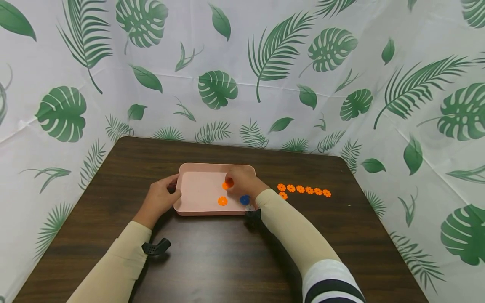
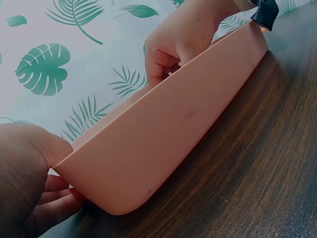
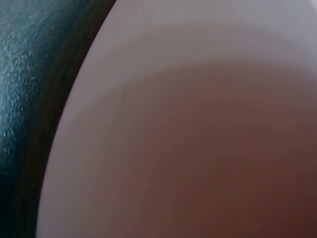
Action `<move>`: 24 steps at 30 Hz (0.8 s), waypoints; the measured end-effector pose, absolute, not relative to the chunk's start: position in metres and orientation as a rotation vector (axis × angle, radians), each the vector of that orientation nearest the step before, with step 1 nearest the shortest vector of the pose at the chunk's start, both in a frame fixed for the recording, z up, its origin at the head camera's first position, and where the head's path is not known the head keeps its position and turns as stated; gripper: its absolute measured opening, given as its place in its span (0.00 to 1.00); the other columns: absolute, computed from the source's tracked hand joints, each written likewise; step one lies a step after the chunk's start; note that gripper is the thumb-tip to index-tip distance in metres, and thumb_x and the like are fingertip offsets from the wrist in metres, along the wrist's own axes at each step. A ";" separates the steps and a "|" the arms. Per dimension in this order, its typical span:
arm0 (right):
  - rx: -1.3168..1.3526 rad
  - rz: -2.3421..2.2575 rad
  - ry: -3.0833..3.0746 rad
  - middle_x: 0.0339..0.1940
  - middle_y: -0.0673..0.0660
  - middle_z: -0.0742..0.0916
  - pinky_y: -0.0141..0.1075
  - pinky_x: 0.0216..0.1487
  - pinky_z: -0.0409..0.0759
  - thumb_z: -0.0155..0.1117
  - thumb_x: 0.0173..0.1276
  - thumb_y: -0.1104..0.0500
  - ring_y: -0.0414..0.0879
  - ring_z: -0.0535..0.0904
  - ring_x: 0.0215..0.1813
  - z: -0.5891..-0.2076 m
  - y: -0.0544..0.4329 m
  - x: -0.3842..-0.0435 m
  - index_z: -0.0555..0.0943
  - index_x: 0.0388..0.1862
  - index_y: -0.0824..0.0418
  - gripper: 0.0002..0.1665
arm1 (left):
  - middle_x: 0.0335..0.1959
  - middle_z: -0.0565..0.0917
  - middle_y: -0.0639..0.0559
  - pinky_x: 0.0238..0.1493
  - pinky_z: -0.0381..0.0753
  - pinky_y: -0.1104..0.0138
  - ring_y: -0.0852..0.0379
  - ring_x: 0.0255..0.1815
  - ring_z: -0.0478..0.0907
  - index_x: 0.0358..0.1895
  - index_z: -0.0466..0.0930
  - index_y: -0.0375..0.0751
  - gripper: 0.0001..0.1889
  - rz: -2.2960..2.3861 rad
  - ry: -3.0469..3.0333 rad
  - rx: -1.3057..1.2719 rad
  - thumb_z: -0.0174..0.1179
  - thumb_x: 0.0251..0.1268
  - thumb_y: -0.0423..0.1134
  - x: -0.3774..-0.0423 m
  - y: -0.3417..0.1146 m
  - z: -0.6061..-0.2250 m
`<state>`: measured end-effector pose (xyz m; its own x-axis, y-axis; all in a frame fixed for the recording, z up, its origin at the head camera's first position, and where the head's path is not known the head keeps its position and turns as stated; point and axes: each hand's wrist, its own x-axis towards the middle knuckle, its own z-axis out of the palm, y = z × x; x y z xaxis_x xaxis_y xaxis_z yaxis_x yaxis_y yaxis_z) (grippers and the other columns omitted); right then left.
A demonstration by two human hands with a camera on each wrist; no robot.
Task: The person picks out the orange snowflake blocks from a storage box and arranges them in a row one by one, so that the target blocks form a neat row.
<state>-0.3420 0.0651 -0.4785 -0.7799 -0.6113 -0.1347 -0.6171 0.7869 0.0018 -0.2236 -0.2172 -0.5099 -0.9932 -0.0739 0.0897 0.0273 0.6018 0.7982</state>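
Observation:
A pink tray lies on the table, its long side wall large in the left wrist view. My left hand grips its left end, thumb over the rim and fingers outside against the wall. Inside the tray's right half, my right hand pinches an orange flower-shaped disc at its fingertips. Another orange disc, a blue disc and a whitish clear piece lie in the tray near that hand. The right wrist view holds only a blurred close-up of the pink tray wall.
Right of the tray, several orange discs form a row on the dark wood table, with one more disc below its left end. A leaf-patterned cloth hangs behind the table. A black wrist camera sits on the left sleeve.

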 end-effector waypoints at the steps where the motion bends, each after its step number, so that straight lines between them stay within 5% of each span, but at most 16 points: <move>1: -0.983 0.056 2.851 0.39 0.40 0.84 0.42 0.55 0.72 0.73 0.61 0.45 0.40 0.76 0.43 -0.479 0.066 -0.342 0.88 0.49 0.45 0.17 | 0.58 0.84 0.35 0.65 0.76 0.43 0.38 0.59 0.80 0.74 0.71 0.34 0.32 -1.354 -2.710 0.040 0.60 0.67 0.37 -0.223 -0.217 -0.510; 11: -0.861 -0.448 2.768 0.40 0.44 0.85 0.45 0.62 0.75 0.79 0.62 0.49 0.45 0.77 0.47 -0.464 0.080 -0.338 0.86 0.49 0.51 0.18 | 0.58 0.84 0.34 0.64 0.77 0.43 0.38 0.59 0.80 0.74 0.71 0.33 0.32 -1.352 -2.703 0.039 0.60 0.66 0.36 -0.222 -0.216 -0.509; 17: -0.937 -0.434 2.802 0.38 0.45 0.86 0.51 0.68 0.65 0.78 0.63 0.52 0.43 0.78 0.44 -0.452 0.089 -0.344 0.87 0.46 0.53 0.15 | 0.59 0.83 0.33 0.65 0.76 0.43 0.37 0.60 0.79 0.75 0.70 0.33 0.32 -1.352 -2.722 0.045 0.59 0.66 0.37 -0.221 -0.216 -0.507; 24: -0.858 -0.448 2.851 0.39 0.46 0.87 0.49 0.66 0.68 0.79 0.61 0.51 0.44 0.79 0.45 -0.443 0.104 -0.346 0.88 0.50 0.55 0.20 | 0.58 0.83 0.33 0.63 0.78 0.43 0.37 0.59 0.80 0.74 0.70 0.32 0.32 -1.348 -2.719 0.025 0.60 0.66 0.36 -0.222 -0.216 -0.506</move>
